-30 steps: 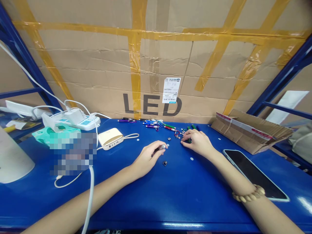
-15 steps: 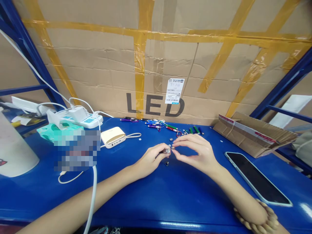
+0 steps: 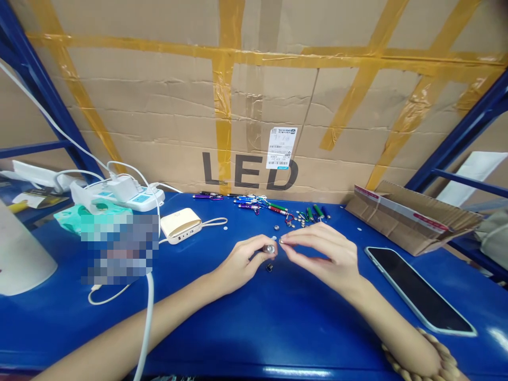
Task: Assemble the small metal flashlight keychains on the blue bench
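- Head view: the left hand (image 3: 243, 260) is curled closed around a small silver cylinder (image 3: 270, 248), most of which is hidden by the fingers, so its full shape cannot be made out.
- The right hand (image 3: 323, 255) pinches a small round silver piece (image 3: 281, 240) between thumb and forefinger, just beside the cylinder's end; the two are nearly touching, but the gap is hard to judge.
- A small dark metal piece (image 3: 270, 268) lies on the blue tabletop (image 3: 254, 338) just below the hands; its exact form is too small to tell.
- Small round silver parts (image 3: 277, 227) are scattered beyond the hands, near a loose row of slim colored pen-like tubes (image 3: 254, 201), which are too small to identify.
- A smartphone (image 3: 418, 290) lies face up, right of the right hand, and a flattened cardboard box (image 3: 413, 219) sits beyond it.
- To the left are a cream power bank (image 3: 180, 225) and a power strip (image 3: 138, 199).
- A pixelated patch (image 3: 119, 248) hides whatever lies there.
- A beaded bracelet (image 3: 423, 360) is cut off by the bottom edge.
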{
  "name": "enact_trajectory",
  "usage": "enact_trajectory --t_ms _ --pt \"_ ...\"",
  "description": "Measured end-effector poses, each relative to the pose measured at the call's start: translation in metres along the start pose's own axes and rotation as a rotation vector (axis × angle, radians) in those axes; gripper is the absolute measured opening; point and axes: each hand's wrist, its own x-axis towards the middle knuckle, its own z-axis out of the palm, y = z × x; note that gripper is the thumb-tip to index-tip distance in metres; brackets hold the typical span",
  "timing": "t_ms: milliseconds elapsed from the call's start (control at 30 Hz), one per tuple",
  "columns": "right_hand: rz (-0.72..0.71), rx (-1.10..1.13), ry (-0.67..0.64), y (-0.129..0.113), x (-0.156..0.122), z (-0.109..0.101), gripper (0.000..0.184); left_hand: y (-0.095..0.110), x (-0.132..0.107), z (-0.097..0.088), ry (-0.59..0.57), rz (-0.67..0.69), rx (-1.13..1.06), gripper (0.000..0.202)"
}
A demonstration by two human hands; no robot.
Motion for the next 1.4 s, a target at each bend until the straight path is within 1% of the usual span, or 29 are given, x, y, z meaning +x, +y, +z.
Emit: enact_trajectory --t_ms 67,100,167,233,300,367,433,533,633,833,933,1033,1100,1200,1267,1333,1400 --pt "0.027 -0.069 -0.001 0.008 -0.002 0.001 0.008 -0.003 0.002 -0.005 -0.01 -0.045 0.105 0.015" --pt "0.046 -0.108 -0.007 0.013 -0.004 0.002 0.007 -0.005 0.003 -0.009 -0.038 -0.06 0.196 0.019" --pt "0.079 -0.176 -0.033 0.025 -0.008 0.005 0.006 -0.009 0.006 -0.017 -0.122 -0.087 0.456 0.027" --pt "0.096 -0.21 -0.079 0.035 -0.012 0.008 0.007 -0.015 0.008 -0.024 -0.188 -0.105 0.707 0.028" --pt "0.103 -0.214 -0.142 0.04 -0.015 0.011 0.009 -0.019 0.009 -0.029 -0.252 -0.037 0.869 0.021" --pt "0.106 -0.199 -0.206 0.042 -0.018 0.014 0.011 -0.022 0.009 -0.031 -0.293 0.054 0.962 0.021" --pt "0.113 -0.173 -0.267 0.042 -0.019 0.017 0.013 -0.021 0.008 -0.032 -0.3 0.128 1.007 0.028" --pt "0.153 -0.137 -0.345 0.04 -0.021 0.02 0.014 -0.019 0.008 -0.033 -0.286 0.201 1.038 0.035" --pt "0.217 -0.119 -0.4 0.04 -0.022 0.021 0.014 -0.02 0.008 -0.035 -0.248 0.193 1.029 0.034" --pt "0.358 -0.083 -0.518 0.042 -0.025 0.026 0.012 -0.023 0.005 -0.035 -0.144 0.07 0.993 0.03" --pt "0.374 -0.042 -0.542 0.041 -0.028 0.031 0.012 -0.021 0.006 -0.033 -0.081 0.005 0.954 0.027" --pt "0.354 0.014 -0.532 0.04 -0.03 0.036 0.012 -0.018 0.007 -0.031 0.027 -0.101 0.845 0.019" --pt "0.313 0.034 -0.467 0.038 -0.029 0.037 0.013 -0.019 0.009 -0.028 0.053 -0.154 0.687 0.016" --pt "0.203 0.03 -0.276 0.034 -0.025 0.034 0.013 -0.021 0.009 -0.023 0.024 -0.193 0.417 0.012" --pt "0.124 0.019 -0.155 0.029 -0.021 0.031 0.011 -0.02 0.008 -0.019 0.002 -0.202 0.303 0.011" --pt "0.053 0.02 -0.089 0.024 -0.018 0.029 0.011 -0.018 0.007 -0.014 -0.018 -0.193 0.229 0.012" --pt "-0.01 0.043 -0.074 0.02 -0.017 0.029 0.012 -0.014 0.007 -0.011 -0.033 -0.176 0.175 0.012"
